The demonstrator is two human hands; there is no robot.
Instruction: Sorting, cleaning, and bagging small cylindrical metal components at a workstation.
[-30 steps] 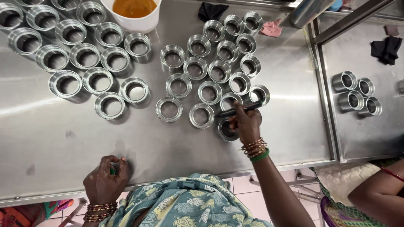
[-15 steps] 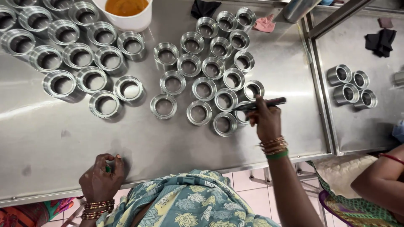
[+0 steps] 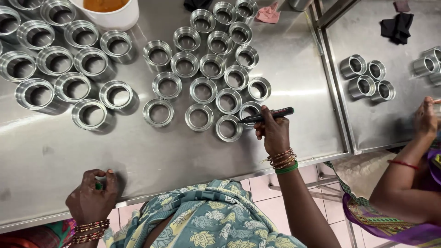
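Gripping a black marker [image 3: 268, 115], the right hand [image 3: 274, 132] sets its tip at a hollow metal ring [image 3: 251, 110] among rows of rings on the steel bench [image 3: 55, 151]. The left hand [image 3: 92, 195] pinches a small green cap [image 3: 98, 186] at the bench edge. A white tub [image 3: 120, 19] holds orange liquid [image 3: 103, 4].

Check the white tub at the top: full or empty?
Holding liquid: the white tub shows an orange-brown surface inside; its upper part is cut off, so depth cannot be told.
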